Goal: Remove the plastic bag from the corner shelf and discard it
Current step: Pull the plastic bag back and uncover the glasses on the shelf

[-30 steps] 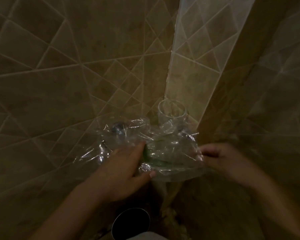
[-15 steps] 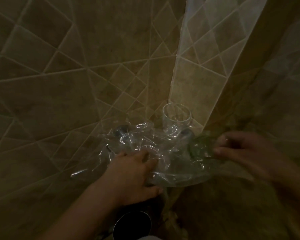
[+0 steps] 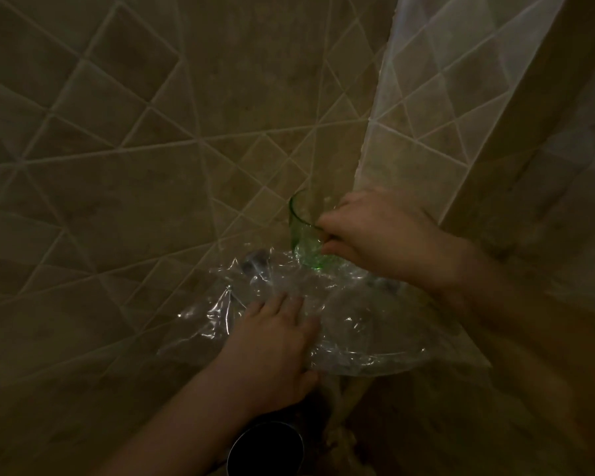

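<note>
Dim tiled corner seen from above, nearest things first. At the bottom edge stands a dark round cup [image 3: 266,448], its rim catching a little light; it sits below the left forearm. Just beside it on the right, pale lumpy material runs down the corner seam; what it is cannot be told.

Above the cup, the left hand [image 3: 272,341] lies palm down on the plastic bag [image 3: 351,324], fingers spread forward over the film and thumb curled under the bag's near edge, so the film is pinched between thumb and palm. The bag is clear, crumpled and glossy. It spreads across the corner shelf [image 3: 474,359], whose pale right tip shows bare past the film; the bag's left flap hangs out past the shelf against the tiled wall [image 3: 124,207].

Farther back, the right hand [image 3: 375,235] reaches in from the right and grips a green glass [image 3: 304,242], fingers wrapped round its side. The glass is tilted, its open rim towards the left wall, and its base touches the rear of the bag. A small dark round object [image 3: 255,261] lies beneath the film just left of the glass; its nature is unclear.

Behind everything, the two tiled walls meet at a lighter vertical strip [image 3: 375,132].
</note>
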A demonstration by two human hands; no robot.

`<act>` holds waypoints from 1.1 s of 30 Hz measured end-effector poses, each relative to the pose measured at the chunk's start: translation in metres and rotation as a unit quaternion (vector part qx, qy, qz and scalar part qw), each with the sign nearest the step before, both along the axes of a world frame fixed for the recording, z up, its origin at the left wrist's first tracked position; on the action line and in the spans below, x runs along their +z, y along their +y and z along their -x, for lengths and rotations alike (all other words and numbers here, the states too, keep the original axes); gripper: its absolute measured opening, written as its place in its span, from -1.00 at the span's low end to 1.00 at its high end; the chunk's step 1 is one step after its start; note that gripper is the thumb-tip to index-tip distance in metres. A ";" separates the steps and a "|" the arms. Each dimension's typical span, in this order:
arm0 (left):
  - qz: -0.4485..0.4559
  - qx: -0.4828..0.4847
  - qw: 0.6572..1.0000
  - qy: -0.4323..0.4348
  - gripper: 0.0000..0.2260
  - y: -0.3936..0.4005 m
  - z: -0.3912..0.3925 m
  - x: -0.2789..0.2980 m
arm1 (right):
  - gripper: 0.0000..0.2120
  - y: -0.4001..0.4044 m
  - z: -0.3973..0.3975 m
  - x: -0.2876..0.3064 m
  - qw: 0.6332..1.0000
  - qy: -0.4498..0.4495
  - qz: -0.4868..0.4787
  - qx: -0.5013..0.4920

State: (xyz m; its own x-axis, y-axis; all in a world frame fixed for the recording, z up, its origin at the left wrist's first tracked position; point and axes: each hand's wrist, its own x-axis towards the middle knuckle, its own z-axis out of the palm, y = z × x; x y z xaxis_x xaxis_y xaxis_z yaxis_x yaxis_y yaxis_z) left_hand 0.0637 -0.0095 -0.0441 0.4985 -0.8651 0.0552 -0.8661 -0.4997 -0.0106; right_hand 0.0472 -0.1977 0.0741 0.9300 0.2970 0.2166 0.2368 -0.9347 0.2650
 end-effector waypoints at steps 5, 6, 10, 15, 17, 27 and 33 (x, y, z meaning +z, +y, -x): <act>-0.017 0.008 1.000 -0.012 -0.46 0.006 0.001 0.003 | -0.79 -0.009 -0.027 -0.032 0.999 0.030 0.039 0.008; -0.015 0.006 1.000 -0.013 -0.48 0.006 0.003 0.004 | -0.79 -0.011 -0.029 -0.037 0.999 0.030 0.035 0.013; 0.025 -0.003 1.000 -0.018 -0.57 0.009 0.010 0.013 | -0.81 -0.012 -0.033 -0.048 0.998 0.041 0.031 0.022; 0.103 -0.030 0.994 -0.015 -0.65 0.012 0.014 0.019 | -0.65 -0.012 -0.031 -0.063 0.997 0.068 0.027 -0.002; 0.127 -0.034 0.991 -0.018 -0.62 0.013 0.015 0.017 | -0.40 -0.012 -0.028 -0.063 0.998 0.054 -0.031 -0.029; 0.103 -0.043 0.994 -0.015 -0.79 0.015 0.029 0.019 | -0.14 -0.017 -0.037 -0.068 0.983 0.086 -0.101 -0.131; 0.095 -0.022 0.995 -0.033 -0.77 0.024 0.035 0.035 | -0.22 -0.023 -0.041 -0.075 0.986 0.075 -0.071 -0.133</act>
State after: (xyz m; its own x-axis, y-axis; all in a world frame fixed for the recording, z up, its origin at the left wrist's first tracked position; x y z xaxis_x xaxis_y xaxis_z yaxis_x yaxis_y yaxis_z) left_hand 0.0292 0.0145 -0.0092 0.4511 -0.8565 0.2510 -0.8874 -0.4604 0.0237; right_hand 0.0881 -0.2205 -0.0007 0.9956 0.0146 0.0924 0.0046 -0.9942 0.1078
